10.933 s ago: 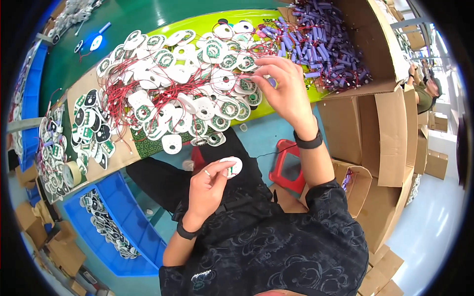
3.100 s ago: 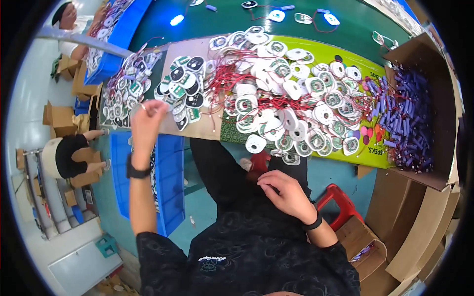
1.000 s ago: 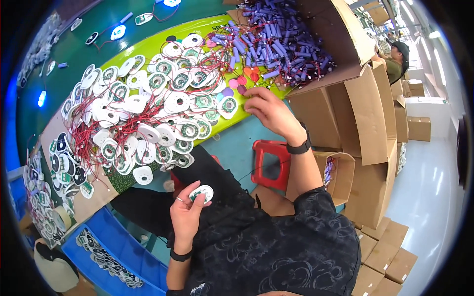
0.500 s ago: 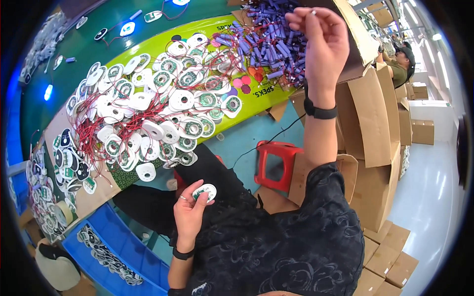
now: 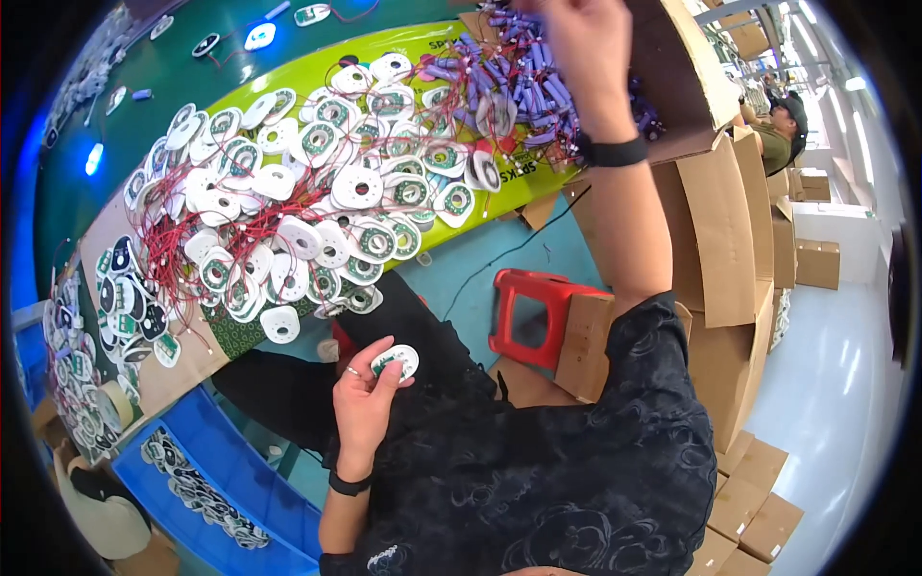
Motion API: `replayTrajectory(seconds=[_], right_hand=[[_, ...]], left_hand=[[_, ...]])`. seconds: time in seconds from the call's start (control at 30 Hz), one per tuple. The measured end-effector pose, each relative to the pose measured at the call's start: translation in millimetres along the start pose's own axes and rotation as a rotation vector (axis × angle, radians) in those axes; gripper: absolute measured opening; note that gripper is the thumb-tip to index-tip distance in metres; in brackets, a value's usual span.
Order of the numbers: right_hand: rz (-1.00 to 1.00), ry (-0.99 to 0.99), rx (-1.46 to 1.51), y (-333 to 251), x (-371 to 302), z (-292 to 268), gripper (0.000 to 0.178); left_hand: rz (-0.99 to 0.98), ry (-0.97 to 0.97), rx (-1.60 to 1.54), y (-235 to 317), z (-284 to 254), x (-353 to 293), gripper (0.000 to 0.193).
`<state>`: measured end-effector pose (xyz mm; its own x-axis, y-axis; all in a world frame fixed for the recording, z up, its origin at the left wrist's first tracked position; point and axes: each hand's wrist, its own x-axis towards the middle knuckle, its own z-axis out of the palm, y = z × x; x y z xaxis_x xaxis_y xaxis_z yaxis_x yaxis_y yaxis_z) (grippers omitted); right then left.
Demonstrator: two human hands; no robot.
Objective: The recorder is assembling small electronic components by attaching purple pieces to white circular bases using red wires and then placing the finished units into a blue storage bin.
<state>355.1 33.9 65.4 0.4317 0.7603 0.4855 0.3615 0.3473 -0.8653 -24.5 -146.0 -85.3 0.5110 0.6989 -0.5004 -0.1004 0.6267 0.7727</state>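
Note:
My left hand point(image 5: 363, 408) is closed around a small white rounded housing with a green circuit board point(image 5: 395, 364), held between thumb and fingers above my lap. My right hand point(image 5: 591, 58) is raised at the top of the view, over a heap of purple cylindrical battery cells point(image 5: 538, 91) with red wires. Its fingers are blurred and partly cut off by the upper edge, so what they hold, if anything, is hidden. Nearby lies a large pile of similar white housings point(image 5: 357, 187) with ring-shaped green boards and red leads.
Left of the pile are black-and-white housings point(image 5: 125, 302) and a roll of tape point(image 5: 117, 403). A blue bin point(image 5: 279, 514) holds more parts below. A red stool point(image 5: 528, 322) stands under the table edge. Cardboard boxes point(image 5: 715, 230) line the right, with another person point(image 5: 783, 134) beyond.
My right hand has moved slightly left and up, its fingers now blurred. White housings now lie by the battery heap where none showed before. My left hand has shifted slightly, still holding its housing.

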Motion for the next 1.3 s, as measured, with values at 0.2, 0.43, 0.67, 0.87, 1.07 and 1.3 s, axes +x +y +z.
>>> replayTrajectory(seconds=[0.2, 0.43, 0.67, 0.87, 1.07, 1.3], right_hand=[[-0.031, -0.133, -0.321, -6.8, 6.1, 7.1, 0.007], [-0.392, 0.162, -0.103, -57.1, 37.4, -23.9, 0.014], [-0.375, -0.040, -0.229, -77.8, 68.1, -16.0, 0.012], [-0.298, -0.034, -0.302, -79.9, 59.9, -5.4, 0.011], [-0.114, 0.007, -0.458, -71.5, 53.0, -12.4, 0.013], [0.002, -0.134, -0.187, -107.8, 32.8, -8.9, 0.015]], left_hand=[[-0.008, -0.001, 0.014, -2.6, 0.0, 2.2, 0.036], [-0.034, -0.032, 0.044, 3.9, 1.5, 4.0, 0.037], [-0.028, -0.064, 0.035, 7.6, 6.1, 6.8, 0.037], [-0.031, -0.074, 0.025, 3.8, 8.6, 5.0, 0.038], [-0.035, -0.054, 0.054, 2.0, 3.4, 1.0, 0.038], [-0.047, -0.118, 0.078, 6.8, 6.1, -0.3, 0.036]])
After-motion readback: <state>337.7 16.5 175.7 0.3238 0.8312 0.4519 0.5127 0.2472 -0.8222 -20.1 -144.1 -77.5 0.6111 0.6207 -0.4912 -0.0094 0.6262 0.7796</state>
